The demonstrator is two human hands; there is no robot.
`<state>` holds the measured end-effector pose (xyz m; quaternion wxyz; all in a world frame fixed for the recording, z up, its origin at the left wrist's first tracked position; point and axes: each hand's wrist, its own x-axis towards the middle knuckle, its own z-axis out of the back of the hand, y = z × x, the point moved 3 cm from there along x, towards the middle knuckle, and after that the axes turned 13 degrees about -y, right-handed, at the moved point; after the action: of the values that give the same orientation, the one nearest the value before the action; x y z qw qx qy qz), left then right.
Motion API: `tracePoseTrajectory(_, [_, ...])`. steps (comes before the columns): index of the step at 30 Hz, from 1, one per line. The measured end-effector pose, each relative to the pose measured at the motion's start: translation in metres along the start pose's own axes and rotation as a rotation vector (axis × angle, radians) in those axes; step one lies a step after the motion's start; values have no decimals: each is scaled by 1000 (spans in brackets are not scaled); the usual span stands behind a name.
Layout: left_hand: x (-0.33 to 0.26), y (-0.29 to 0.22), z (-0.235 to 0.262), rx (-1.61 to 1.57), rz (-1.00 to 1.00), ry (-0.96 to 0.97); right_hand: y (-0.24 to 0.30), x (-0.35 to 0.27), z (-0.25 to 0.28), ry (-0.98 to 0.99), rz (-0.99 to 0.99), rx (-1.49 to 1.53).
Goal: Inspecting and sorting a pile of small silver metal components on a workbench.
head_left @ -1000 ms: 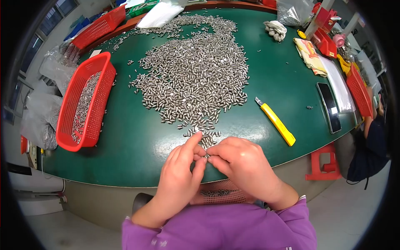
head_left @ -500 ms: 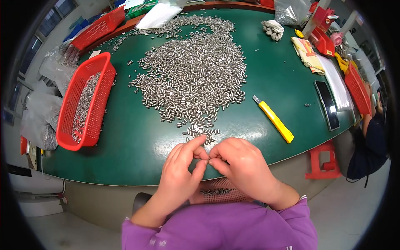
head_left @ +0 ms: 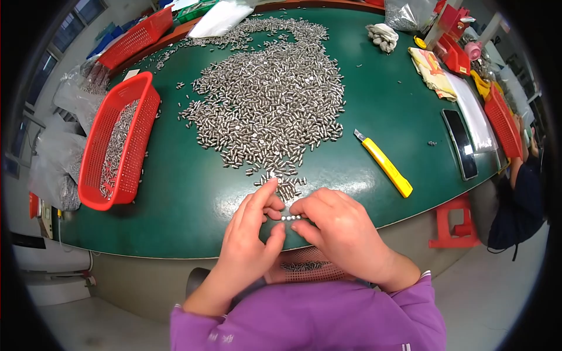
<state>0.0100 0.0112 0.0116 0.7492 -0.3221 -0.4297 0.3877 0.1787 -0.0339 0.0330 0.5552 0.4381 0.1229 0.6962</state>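
Observation:
A short row of small metal pins (head_left: 291, 218), their round shiny ends showing, lies between my two hands just above the table's near edge. My right hand (head_left: 342, 228) is closed on the row in a pinch, thumb below and forefinger above. Beside the row's left end is my left hand (head_left: 247, 234), its thumb and forefinger spread apart; its other fingers curl behind and are partly hidden. Right beyond my fingertips, a few loose pins (head_left: 288, 188) trail off from the large heap of the same pins (head_left: 269, 105).
A yellow utility knife (head_left: 386, 167) and a phone (head_left: 459, 143) lie on the green table (head_left: 193, 228) to the right. At left stands a red basket (head_left: 88, 169) holding pins. Below the table edge sits a pinkish mesh basket (head_left: 310, 274) with pins. A red stool (head_left: 453, 225) stands at right.
My fingertips, which were together, have come apart. The row of pins now shows between them, and my left thumb and forefinger have opened.

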Motion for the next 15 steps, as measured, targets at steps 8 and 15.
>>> tracePoseTrajectory(8, [-6, 17, 1, -178, 46, -172, 5, 5, -6, -7, 64, 8])
tracePoseTrajectory(15, [-7, 15, -3, -158, 61, -162, 2, -8, 2, 83, 74, -12])
